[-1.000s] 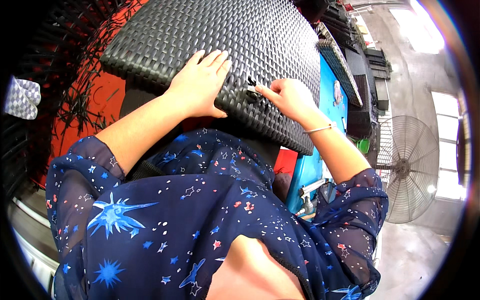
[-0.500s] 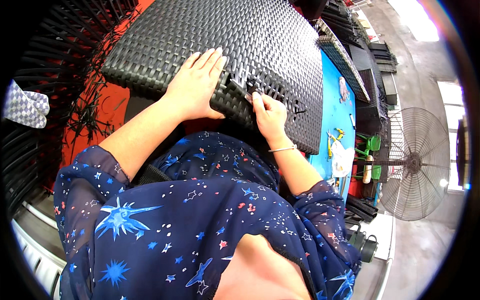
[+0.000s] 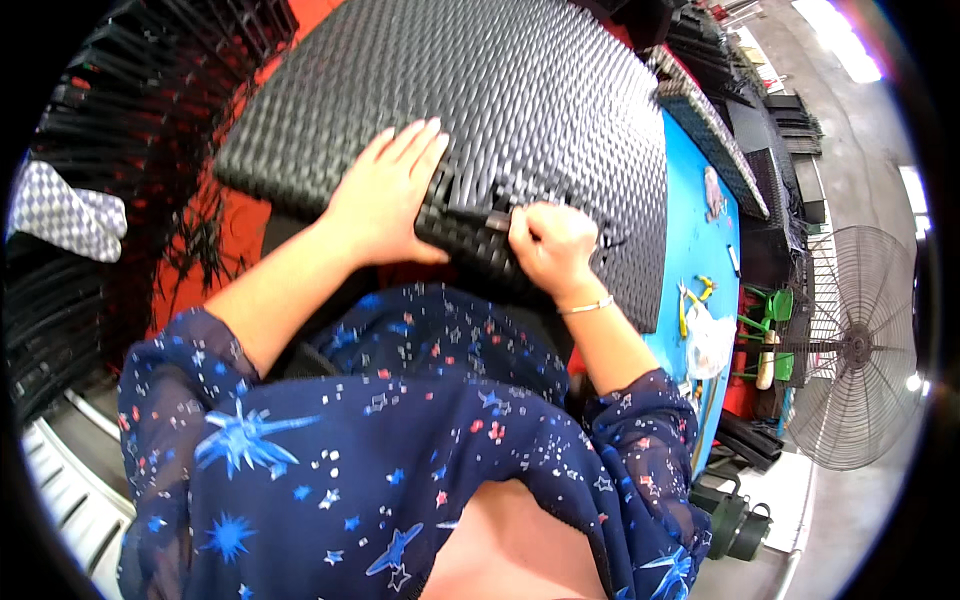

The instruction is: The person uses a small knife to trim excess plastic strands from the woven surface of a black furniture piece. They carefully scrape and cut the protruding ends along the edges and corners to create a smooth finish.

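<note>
A large black woven panel (image 3: pixel 440 85) of flat plastic strips lies in front of me, its near edge towards my body. Resting on its top near that edge is my left hand (image 3: pixel 385 195), fingers stretched out and thumb over the side. My right hand (image 3: pixel 553 245) is closed like a fist just to the right. From it a narrow dark piece (image 3: pixel 484 216) points left along the weave; I cannot tell whether it is a tool or a strip. Loose strip ends (image 3: pixel 612 240) and gaps in the weave show beside my right hand.
On the blue surface (image 3: pixel 690 175) at the right lie yellow-handled pliers (image 3: pixel 684 310) and a clear plastic bag (image 3: pixel 708 342). A large fan (image 3: pixel 857 345) stands farther right. Black strip offcuts (image 3: pixel 208 245) lie on red at the left, near a checked cloth (image 3: pixel 65 215).
My right hand has turned into a tighter fist, knuckles up, and shifted slightly right along the edge. My left hand stays on the panel. The whole view has shifted a little.
</note>
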{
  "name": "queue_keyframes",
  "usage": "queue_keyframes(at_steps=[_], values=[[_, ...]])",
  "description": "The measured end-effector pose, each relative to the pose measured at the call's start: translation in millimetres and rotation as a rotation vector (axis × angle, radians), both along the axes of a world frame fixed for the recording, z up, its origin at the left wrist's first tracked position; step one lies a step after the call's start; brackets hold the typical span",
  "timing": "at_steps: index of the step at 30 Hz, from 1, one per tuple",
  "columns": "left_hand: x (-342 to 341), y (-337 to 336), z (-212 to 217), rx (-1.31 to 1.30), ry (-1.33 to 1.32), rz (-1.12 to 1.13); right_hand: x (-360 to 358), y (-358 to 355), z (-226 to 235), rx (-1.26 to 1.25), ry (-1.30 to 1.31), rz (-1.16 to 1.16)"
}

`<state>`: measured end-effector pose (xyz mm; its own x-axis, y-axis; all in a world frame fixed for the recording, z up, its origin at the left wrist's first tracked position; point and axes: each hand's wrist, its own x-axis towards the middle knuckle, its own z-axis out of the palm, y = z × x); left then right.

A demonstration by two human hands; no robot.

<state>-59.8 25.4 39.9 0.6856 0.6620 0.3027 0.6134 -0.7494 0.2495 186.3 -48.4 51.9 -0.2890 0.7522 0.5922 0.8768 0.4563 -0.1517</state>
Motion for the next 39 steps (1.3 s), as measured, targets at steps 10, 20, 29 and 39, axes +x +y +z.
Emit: queue_keyframes(at_steps=[10,20,29,39], values=[[-1,1,8,-0.027,0.045,0.016,-1,-14,7,-0.103,-0.067,-0.136],[-73,28,4,0.029,0.129,0.022,20,-19,80,-0.333,-0.327,-0.308],[-61,25,-4,0.028,0.095,0.063,-18,46,98,-0.455,-0.724,-0.251],[-60,23,-7,0.019,0.1,0.085,-31,79,84,-0.649,-0.718,-0.268]])
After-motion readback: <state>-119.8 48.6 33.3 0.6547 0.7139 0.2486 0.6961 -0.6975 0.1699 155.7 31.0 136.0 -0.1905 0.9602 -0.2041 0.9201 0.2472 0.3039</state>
